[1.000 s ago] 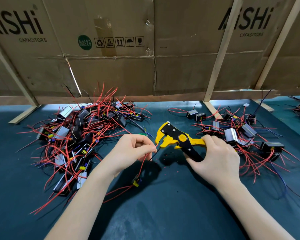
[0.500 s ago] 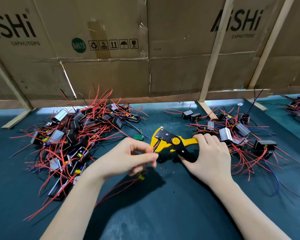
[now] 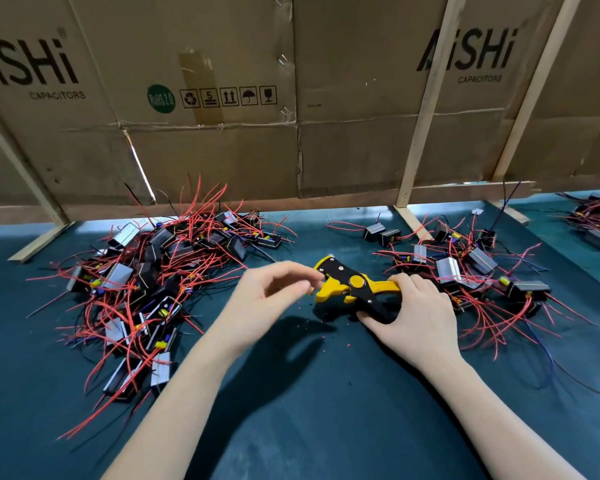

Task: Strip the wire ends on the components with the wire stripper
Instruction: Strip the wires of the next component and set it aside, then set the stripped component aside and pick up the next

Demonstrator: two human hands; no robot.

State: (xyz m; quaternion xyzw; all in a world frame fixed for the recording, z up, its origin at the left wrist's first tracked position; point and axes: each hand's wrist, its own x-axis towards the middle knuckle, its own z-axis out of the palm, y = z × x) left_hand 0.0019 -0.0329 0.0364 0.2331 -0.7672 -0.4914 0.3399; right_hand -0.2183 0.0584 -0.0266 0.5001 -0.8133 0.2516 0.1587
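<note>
Stripping station on dark teal tabletop [image 3: 291, 427]; brown cardboard backdrop [image 3: 222, 150].

Large heap of black components with red wires [image 3: 146, 282] lies left; smaller heap [image 3: 471, 271] right. Yellow-and-black wire stripper [image 3: 352, 289] sits centre between them, head pointing left. Right hand [image 3: 416, 317]: grip clenched round stripper handles. Left hand [image 3: 274, 292]: blurred, grip released, fingers loosely curved, holding nothing, fingertips beside stripper head.
</note>
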